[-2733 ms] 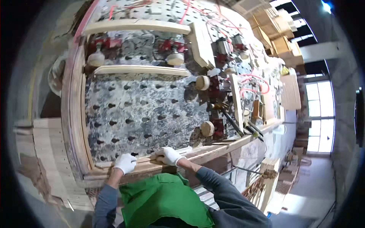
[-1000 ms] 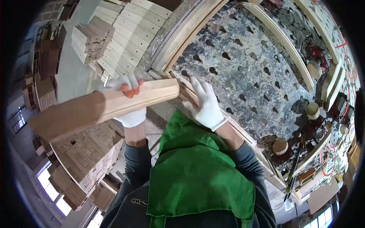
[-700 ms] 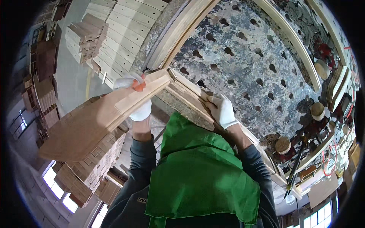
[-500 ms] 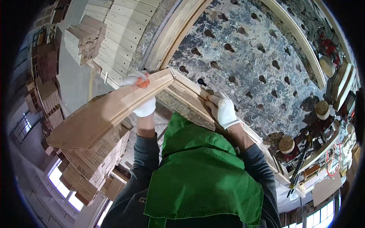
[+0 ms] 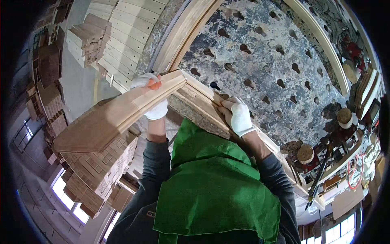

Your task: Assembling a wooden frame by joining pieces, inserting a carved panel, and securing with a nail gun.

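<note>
My left hand (image 5: pixel 157 110) wears a white glove and is wrapped around a long wooden board (image 5: pixel 101 112), with orange-tipped fingers over its far side. That board runs from the lower left up to a corner in front of me. There its end meets a second wooden piece (image 5: pixel 199 87), slanting toward the right; whether the two are fastened cannot be made out. My right hand (image 5: pixel 240 118), also in a white glove, is closed on this second piece, thumb and fingers at its edge. The palm-side fingers are partly hidden by the wood.
A mottled metal worktable (image 5: pixel 260 61) with keyhole-shaped holes lies ahead, crossed by a wooden frame piece (image 5: pixel 187 32) and a curved rail (image 5: pixel 325 44). Round clamp blocks (image 5: pixel 305 154) stand at right. Stacked wood pieces (image 5: pixel 101 162) rise at lower left, drilled planks (image 5: pixel 132 32) at upper left.
The long board has shifted very slightly, its far left end moving a little right and up. My left hand moved with it; my right hand keeps its hold.
</note>
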Available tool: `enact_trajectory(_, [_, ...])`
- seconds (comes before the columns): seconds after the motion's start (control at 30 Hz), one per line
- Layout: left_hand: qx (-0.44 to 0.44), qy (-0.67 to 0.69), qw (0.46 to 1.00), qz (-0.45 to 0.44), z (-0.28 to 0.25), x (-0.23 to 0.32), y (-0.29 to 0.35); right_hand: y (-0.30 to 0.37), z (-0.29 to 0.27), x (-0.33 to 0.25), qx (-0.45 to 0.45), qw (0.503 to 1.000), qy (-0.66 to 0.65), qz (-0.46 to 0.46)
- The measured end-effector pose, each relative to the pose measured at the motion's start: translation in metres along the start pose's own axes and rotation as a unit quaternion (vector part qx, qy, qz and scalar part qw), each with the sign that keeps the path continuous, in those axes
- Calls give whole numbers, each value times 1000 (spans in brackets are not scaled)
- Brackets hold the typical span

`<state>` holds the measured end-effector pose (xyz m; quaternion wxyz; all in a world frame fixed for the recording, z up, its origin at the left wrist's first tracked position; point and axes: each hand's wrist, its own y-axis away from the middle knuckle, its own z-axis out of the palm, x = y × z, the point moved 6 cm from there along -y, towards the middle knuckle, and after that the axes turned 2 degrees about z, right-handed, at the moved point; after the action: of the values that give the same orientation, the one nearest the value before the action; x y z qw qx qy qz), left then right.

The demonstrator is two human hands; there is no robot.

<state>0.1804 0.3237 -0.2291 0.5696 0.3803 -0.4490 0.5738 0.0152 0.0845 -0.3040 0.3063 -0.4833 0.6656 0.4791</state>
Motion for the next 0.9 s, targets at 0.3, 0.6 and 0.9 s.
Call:
enact_trajectory(0.3, [10,-19,1000,17,3,-9,8,-2,-1,0,9,1000,5,-7])
enact_trajectory(0.6, [-21,15,999,19,12,-9,3,-2,2,0,15,1000,0,-5])
enact_trajectory(0.9, [-62,43,996,46,-4,-32,-2,4,-7,-3,1,1000,-4,-21])
